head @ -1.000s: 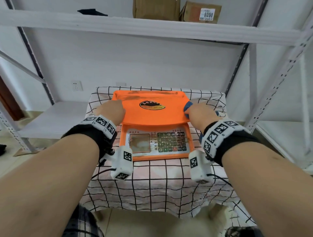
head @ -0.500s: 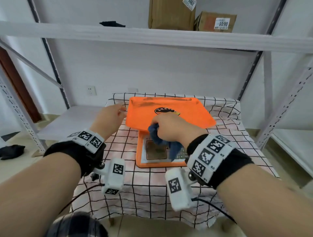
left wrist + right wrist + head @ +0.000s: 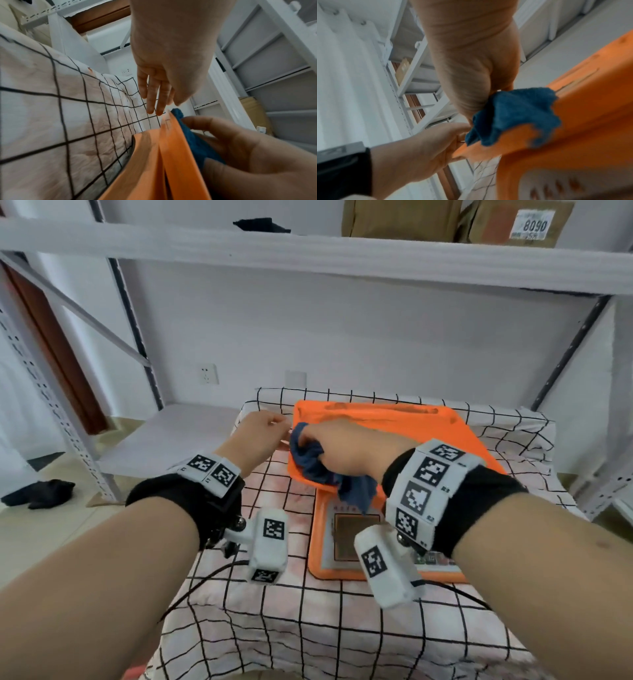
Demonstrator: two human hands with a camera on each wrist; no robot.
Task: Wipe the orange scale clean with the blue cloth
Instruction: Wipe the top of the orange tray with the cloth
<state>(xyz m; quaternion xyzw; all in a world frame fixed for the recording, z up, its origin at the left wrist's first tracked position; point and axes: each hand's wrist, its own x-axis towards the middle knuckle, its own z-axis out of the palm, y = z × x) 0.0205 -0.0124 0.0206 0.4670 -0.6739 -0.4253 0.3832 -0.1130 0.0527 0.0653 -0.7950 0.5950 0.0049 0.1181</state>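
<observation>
The orange scale sits on a checked tablecloth, its keypad panel facing me. My right hand grips the bunched blue cloth and presses it on the platter's left part, with one end hanging over the front rim. In the right wrist view the blue cloth lies over the orange scale's rim under the right hand. My left hand is beside the platter's left edge. Its fingers are straight, their tips at the corner of the orange scale.
The small table stands between white metal shelf uprights. A shelf board with cardboard boxes runs overhead. A low white shelf lies to the left and a dark cloth on the floor. A black cable crosses the tablecloth.
My right hand has carried the blue cloth from the platter's front edge over the keypad up to its left part. The left hand stays at the left edge.
</observation>
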